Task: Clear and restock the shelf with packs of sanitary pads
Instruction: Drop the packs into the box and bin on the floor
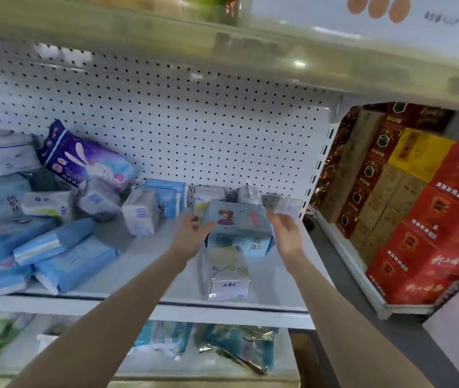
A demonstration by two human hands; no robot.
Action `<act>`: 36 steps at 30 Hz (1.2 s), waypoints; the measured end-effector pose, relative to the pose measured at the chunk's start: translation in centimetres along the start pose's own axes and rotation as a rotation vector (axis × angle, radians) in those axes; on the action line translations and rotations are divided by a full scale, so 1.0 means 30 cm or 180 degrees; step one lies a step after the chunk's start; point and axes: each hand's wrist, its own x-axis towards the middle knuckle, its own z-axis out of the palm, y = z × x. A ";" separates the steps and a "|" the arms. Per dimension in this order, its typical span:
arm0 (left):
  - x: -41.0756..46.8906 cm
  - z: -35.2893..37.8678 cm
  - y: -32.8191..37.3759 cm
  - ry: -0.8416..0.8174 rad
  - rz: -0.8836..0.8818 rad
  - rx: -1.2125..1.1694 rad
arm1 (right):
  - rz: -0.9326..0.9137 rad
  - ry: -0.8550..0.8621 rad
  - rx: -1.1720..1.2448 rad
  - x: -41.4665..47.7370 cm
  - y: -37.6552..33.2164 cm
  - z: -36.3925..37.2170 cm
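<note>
shelf of white painted metal, pegboard behind, carries a loose heap of soft blue plastic packs on its left. i see one pale blue pack, cartoon girl printed on top, at the right end; blur smears its lettering. left hand and right hand flank it, fingers loosely spread, gripping nothing.
</note>
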 end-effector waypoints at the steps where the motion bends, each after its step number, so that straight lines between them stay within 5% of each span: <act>1: 0.020 0.015 -0.004 -0.0007 -0.0034 0.0009 | 0.0061 -0.0039 -0.0015 0.028 0.023 0.001; 11: 0.179 0.112 -0.037 -0.0322 -0.0521 -0.0158 | 0.0467 -0.0383 0.0165 0.185 0.115 0.047; 22: 0.158 0.062 0.043 0.0047 -0.0104 -0.0425 | 0.0296 -0.0245 0.0478 0.157 0.028 0.060; 28: 0.081 -0.109 0.092 0.0542 0.0287 -0.0921 | -0.0024 -0.0237 0.0569 0.074 -0.086 0.164; 36: 0.039 -0.459 0.092 0.0375 0.0510 -0.1038 | 0.0427 -0.0822 0.0801 -0.078 -0.230 0.439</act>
